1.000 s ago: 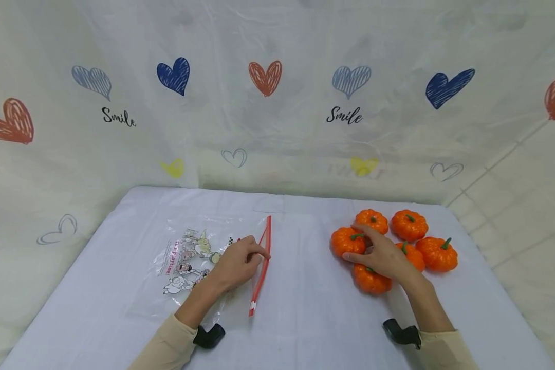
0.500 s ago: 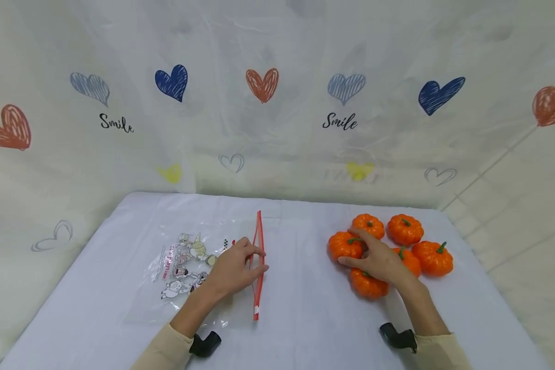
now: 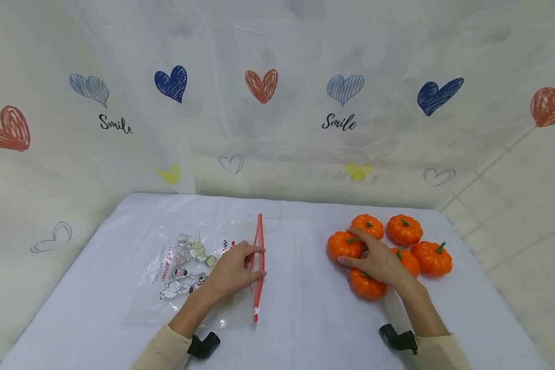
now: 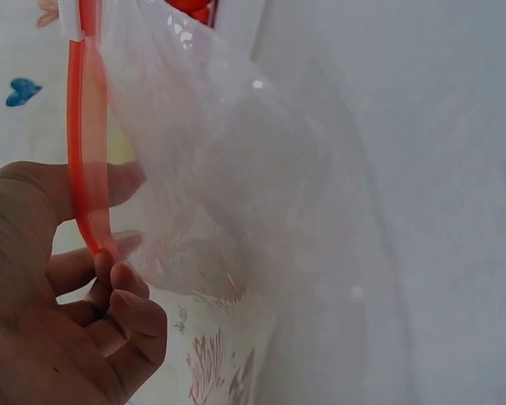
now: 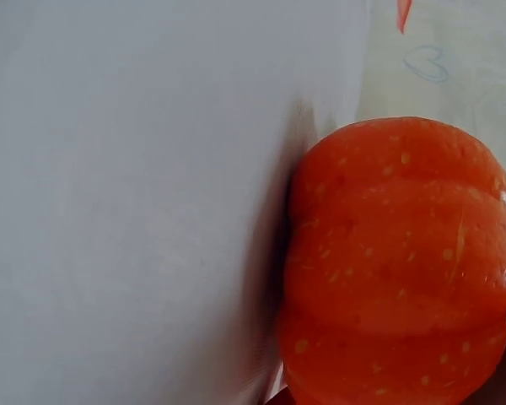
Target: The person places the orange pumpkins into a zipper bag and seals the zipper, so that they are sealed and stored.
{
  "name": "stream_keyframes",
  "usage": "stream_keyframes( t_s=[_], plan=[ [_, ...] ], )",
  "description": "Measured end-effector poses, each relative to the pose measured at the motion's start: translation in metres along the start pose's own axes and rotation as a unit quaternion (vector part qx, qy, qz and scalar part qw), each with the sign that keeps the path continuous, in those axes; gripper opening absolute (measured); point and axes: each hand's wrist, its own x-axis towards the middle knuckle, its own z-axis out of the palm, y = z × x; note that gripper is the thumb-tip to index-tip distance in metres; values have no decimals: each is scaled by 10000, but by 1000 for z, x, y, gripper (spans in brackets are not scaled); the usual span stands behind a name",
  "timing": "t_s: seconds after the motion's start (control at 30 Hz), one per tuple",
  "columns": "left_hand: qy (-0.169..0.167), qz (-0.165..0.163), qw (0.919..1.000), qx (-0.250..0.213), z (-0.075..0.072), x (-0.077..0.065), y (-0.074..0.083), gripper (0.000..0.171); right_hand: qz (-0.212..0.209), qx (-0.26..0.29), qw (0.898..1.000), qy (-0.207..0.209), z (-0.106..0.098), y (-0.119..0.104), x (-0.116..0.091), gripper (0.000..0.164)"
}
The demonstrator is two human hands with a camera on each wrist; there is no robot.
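Observation:
A clear zip bag (image 3: 180,280) with cartoon animals and a red zip strip (image 3: 259,288) lies on the white-covered table. My left hand (image 3: 233,268) holds it at the mouth. In the left wrist view the thumb and a fingertip show through the plastic inside the red edge, while other fingers (image 4: 139,329) curl outside it. My right hand (image 3: 380,261) grips a small orange pumpkin (image 3: 342,245) with thumb and fingers on opposite sides. That pumpkin (image 5: 396,270) fills much of the right wrist view, on the tabletop; most of the hand is hidden there.
Several more pumpkins crowd around the right hand: one behind (image 3: 367,225), one in front (image 3: 367,285), and others to the right (image 3: 432,259). A white curtain (image 3: 277,139) printed with hearts hangs along the table's back edge. A black wrist mount (image 3: 399,339) sticks out below the right sleeve.
My left thumb and fingers have spread apart at the bag's mouth, and the red strip has straightened upright. The right hand stays on the same pumpkin. The head view tilted slightly.

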Motion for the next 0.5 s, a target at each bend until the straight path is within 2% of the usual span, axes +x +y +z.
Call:
stream_keyframes(
  t_s=[0.27, 0.4, 0.5],
  plan=[
    [-263, -337, 9990, -153, -1, 0, -3, 58, -237, 286, 9990, 233, -1, -1, 2, 93],
    [-503, -447, 9977, 19, 0, -1, -7, 60, -294, 356, 9986, 271, -1, -1, 4, 93],
    [-656, -390, 9969, 171, 0, -2, -10, 55, -356, 474, 9979, 277, -1, -4, 4, 91]
  ],
)
